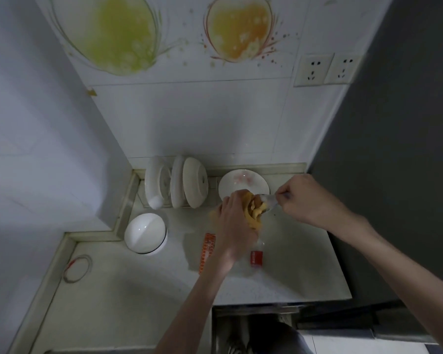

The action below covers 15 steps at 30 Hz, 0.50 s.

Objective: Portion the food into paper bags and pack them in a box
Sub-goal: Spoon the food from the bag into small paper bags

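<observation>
My left hand [234, 221] grips a brown paper bag [250, 204] held up above the counter, its open mouth turned toward the right. Yellow-brown pieces of food [256, 210] show at the bag's mouth. My right hand [304, 200] pinches the handle of a clear plastic spoon [269, 200] whose bowl is at the food. Just behind the bag sits a white plate with a pink flower print [243, 182]. Below my left hand lies an orange patterned box [207, 251], partly hidden by my wrist.
A rack of upright white plates and lids [177, 182] stands at the back left. A white bowl [145, 233] sits upside down nearby. A red-labelled clear wrapper [256, 258] lies on the counter [138, 290]. Rubber bands [78, 268] lie at left; a dark wall rises at right.
</observation>
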Each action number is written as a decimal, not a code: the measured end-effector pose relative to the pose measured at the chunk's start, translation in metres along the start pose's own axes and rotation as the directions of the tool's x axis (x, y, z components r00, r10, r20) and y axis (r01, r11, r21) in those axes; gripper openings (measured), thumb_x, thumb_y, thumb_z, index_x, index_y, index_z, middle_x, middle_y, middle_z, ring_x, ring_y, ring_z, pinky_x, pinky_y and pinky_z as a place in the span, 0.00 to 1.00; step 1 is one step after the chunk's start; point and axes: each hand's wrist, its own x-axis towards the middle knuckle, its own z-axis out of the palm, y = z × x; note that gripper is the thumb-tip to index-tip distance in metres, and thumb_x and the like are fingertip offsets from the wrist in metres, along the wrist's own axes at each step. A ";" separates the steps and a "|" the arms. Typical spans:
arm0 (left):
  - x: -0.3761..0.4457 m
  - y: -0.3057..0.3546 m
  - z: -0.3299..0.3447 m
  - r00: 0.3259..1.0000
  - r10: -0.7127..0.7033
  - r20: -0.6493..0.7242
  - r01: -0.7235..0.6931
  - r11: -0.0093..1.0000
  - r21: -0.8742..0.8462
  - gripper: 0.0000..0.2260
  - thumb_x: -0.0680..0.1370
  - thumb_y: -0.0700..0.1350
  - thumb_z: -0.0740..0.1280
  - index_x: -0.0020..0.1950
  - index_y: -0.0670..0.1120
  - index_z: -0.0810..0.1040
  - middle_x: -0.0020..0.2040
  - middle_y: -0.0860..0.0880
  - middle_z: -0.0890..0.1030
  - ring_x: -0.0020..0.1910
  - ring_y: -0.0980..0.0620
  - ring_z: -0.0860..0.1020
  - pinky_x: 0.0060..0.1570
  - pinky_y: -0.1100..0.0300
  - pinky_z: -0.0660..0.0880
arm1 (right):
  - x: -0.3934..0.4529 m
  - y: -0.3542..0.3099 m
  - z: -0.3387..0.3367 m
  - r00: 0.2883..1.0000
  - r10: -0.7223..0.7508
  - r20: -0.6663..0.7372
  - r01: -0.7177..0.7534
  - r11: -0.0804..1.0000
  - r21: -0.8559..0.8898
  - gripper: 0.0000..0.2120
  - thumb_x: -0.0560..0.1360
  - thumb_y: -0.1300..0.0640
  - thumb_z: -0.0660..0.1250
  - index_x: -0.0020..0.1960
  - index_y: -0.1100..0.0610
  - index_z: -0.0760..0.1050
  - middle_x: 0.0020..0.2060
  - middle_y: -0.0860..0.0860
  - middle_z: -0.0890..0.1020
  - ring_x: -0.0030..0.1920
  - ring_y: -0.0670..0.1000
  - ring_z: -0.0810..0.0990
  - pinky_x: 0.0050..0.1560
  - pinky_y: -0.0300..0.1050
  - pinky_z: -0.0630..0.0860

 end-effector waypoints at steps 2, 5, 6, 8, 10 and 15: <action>-0.001 0.002 -0.002 0.999 0.011 -0.030 -0.011 1.000 -0.002 0.20 0.66 0.43 0.69 0.54 0.53 0.68 0.48 0.58 0.71 0.49 0.55 0.72 0.55 0.58 0.65 | -0.002 -0.010 0.001 0.997 -0.078 0.018 0.079 0.990 -0.116 0.13 0.68 0.65 0.57 0.24 0.59 0.64 0.22 0.51 0.66 0.24 0.49 0.64 0.23 0.40 0.63; -0.003 0.003 -0.006 0.997 -0.050 -0.062 0.046 0.997 -0.068 0.22 0.66 0.40 0.71 0.55 0.52 0.67 0.50 0.55 0.75 0.51 0.53 0.74 0.55 0.56 0.69 | -0.007 -0.016 0.004 0.987 -0.162 -0.008 0.155 0.958 -0.240 0.10 0.71 0.65 0.57 0.31 0.62 0.71 0.27 0.55 0.72 0.30 0.56 0.72 0.29 0.48 0.69; -0.003 0.003 -0.007 0.995 -0.079 -0.066 0.073 0.992 -0.100 0.22 0.65 0.40 0.71 0.55 0.51 0.68 0.51 0.54 0.75 0.51 0.52 0.75 0.55 0.54 0.71 | -0.009 -0.016 0.005 0.982 -0.189 -0.025 0.178 0.954 -0.241 0.10 0.71 0.65 0.57 0.32 0.63 0.70 0.26 0.55 0.71 0.29 0.56 0.70 0.29 0.49 0.67; -0.003 0.000 -0.009 0.990 -0.121 -0.070 0.109 0.982 -0.154 0.22 0.65 0.39 0.71 0.54 0.54 0.68 0.50 0.55 0.76 0.49 0.52 0.75 0.52 0.53 0.74 | -0.012 -0.014 0.007 0.974 -0.218 -0.062 0.203 0.961 -0.188 0.12 0.73 0.65 0.57 0.31 0.62 0.69 0.25 0.56 0.70 0.28 0.57 0.68 0.29 0.50 0.66; -0.007 -0.006 -0.008 0.986 -0.163 -0.044 0.151 0.968 -0.199 0.25 0.66 0.38 0.71 0.53 0.59 0.65 0.48 0.58 0.76 0.47 0.57 0.75 0.50 0.60 0.74 | -0.013 -0.008 0.010 0.970 -0.205 -0.133 0.196 0.978 -0.074 0.14 0.76 0.63 0.58 0.33 0.62 0.74 0.25 0.57 0.74 0.29 0.56 0.71 0.32 0.50 0.69; -0.025 -0.036 -0.005 0.904 -0.411 0.120 0.426 0.838 -0.340 0.19 0.68 0.37 0.72 0.50 0.55 0.70 0.40 0.55 0.75 0.36 0.60 0.75 0.34 0.69 0.72 | -0.017 0.015 0.013 0.956 -0.085 -0.279 0.104 0.993 0.052 0.11 0.77 0.61 0.61 0.44 0.62 0.81 0.28 0.57 0.79 0.31 0.54 0.75 0.37 0.46 0.69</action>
